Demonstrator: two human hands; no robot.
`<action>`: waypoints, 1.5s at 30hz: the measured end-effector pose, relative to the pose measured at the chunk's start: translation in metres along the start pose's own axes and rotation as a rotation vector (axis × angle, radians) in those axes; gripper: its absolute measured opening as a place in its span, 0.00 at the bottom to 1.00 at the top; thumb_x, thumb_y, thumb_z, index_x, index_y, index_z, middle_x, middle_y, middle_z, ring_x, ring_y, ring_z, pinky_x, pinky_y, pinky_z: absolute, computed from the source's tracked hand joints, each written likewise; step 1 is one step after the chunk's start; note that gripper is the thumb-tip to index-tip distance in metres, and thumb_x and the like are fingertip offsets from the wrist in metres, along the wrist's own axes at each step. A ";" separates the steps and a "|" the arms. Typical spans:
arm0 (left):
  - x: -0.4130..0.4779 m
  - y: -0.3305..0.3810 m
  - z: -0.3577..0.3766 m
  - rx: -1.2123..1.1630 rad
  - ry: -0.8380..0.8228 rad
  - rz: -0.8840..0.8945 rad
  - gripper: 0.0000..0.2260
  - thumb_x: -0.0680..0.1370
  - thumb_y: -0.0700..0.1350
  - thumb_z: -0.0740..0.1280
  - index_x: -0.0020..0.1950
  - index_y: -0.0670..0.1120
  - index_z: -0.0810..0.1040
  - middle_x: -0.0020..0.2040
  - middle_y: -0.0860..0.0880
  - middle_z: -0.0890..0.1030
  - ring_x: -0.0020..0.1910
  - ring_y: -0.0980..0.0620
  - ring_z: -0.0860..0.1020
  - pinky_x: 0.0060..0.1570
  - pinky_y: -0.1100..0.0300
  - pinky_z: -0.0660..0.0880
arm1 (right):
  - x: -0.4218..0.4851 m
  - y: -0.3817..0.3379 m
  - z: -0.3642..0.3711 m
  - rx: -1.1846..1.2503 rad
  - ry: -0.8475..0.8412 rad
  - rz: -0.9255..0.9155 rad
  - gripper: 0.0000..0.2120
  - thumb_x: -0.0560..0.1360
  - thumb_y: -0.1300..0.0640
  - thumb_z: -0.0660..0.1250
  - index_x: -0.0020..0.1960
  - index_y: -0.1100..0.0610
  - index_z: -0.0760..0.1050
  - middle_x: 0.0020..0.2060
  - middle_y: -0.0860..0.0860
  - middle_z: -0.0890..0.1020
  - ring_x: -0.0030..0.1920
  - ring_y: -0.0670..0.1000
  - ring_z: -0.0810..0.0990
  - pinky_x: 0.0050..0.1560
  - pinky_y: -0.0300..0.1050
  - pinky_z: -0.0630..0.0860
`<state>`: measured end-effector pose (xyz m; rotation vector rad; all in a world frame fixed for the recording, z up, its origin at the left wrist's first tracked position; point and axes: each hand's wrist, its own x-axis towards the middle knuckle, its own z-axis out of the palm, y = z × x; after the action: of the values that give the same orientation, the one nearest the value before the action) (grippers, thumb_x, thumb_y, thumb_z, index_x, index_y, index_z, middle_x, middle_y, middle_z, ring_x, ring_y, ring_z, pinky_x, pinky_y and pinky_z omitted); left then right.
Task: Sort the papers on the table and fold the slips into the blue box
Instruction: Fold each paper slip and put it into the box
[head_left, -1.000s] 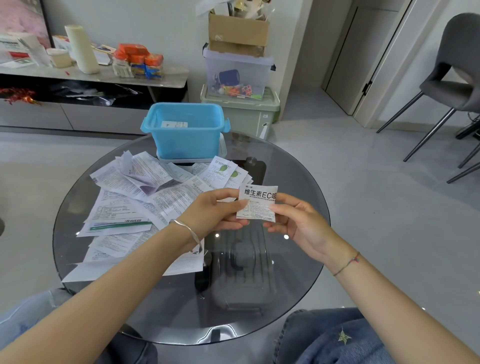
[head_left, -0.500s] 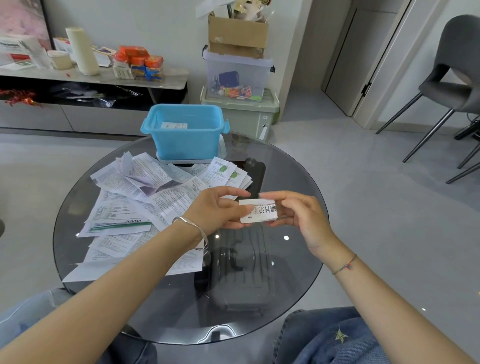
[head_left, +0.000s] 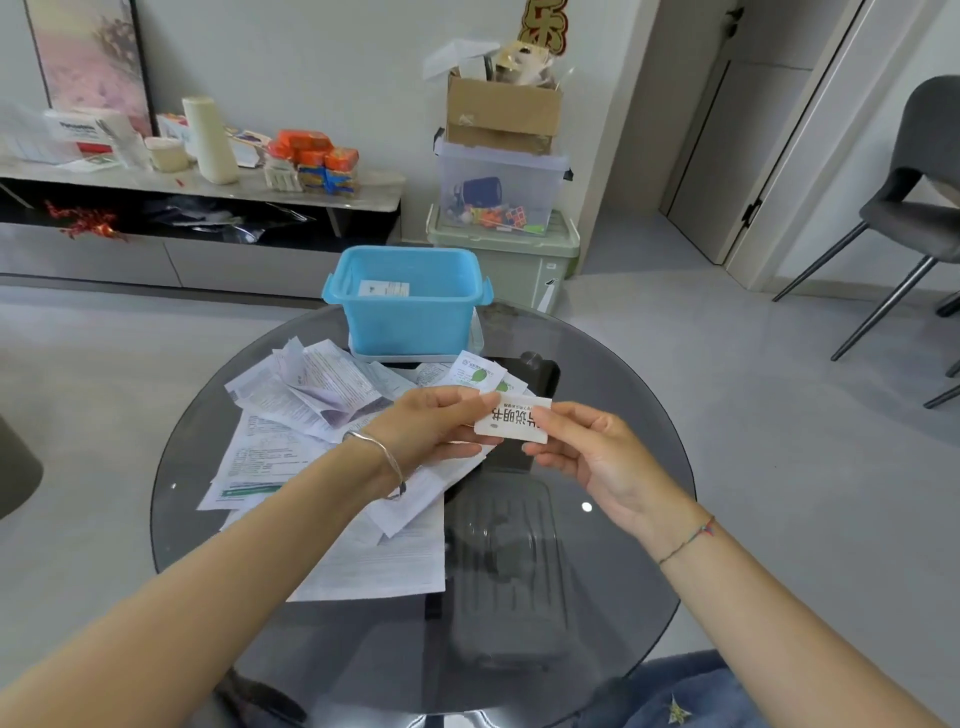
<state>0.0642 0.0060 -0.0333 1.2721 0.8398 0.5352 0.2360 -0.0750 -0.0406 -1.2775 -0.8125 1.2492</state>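
A small folded white slip with large black print is held above the middle of the round glass table. My left hand pinches its left end and my right hand pinches its right end. Behind them a blue box stands open at the table's far edge, with one folded slip lying inside. A loose pile of printed papers covers the table's left half, partly hidden under my left forearm.
A dark case shows through the glass below the table. Stacked storage bins and a cardboard box stand behind the blue box. A low cabinet runs along the left wall. A grey chair is at the far right.
The slip stood upright and taller a second ago; it has since been folded down into a narrow strip between both hands. The camera has tilted up slightly.
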 end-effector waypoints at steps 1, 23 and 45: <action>0.002 0.004 -0.007 0.066 0.029 0.027 0.07 0.77 0.48 0.68 0.47 0.44 0.80 0.41 0.52 0.85 0.39 0.58 0.83 0.37 0.69 0.77 | 0.006 -0.001 0.005 -0.064 0.013 -0.017 0.07 0.74 0.62 0.68 0.51 0.63 0.79 0.39 0.54 0.85 0.35 0.47 0.83 0.37 0.35 0.78; 0.151 0.043 -0.174 0.714 0.623 0.201 0.22 0.82 0.40 0.56 0.76 0.42 0.58 0.71 0.41 0.67 0.69 0.43 0.67 0.69 0.50 0.64 | 0.270 -0.072 0.102 -0.609 0.057 -0.135 0.05 0.74 0.64 0.70 0.50 0.63 0.78 0.46 0.58 0.84 0.30 0.42 0.79 0.30 0.32 0.73; 0.142 0.043 -0.154 0.834 0.626 0.390 0.26 0.80 0.47 0.64 0.75 0.43 0.59 0.73 0.47 0.64 0.74 0.48 0.58 0.71 0.59 0.54 | 0.258 -0.095 0.112 -0.689 -0.005 -0.357 0.05 0.71 0.60 0.73 0.39 0.53 0.79 0.38 0.49 0.82 0.39 0.46 0.79 0.40 0.36 0.76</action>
<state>0.0319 0.2175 -0.0377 2.1047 1.4314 0.9795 0.2015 0.2129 0.0218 -1.5671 -1.4808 0.6966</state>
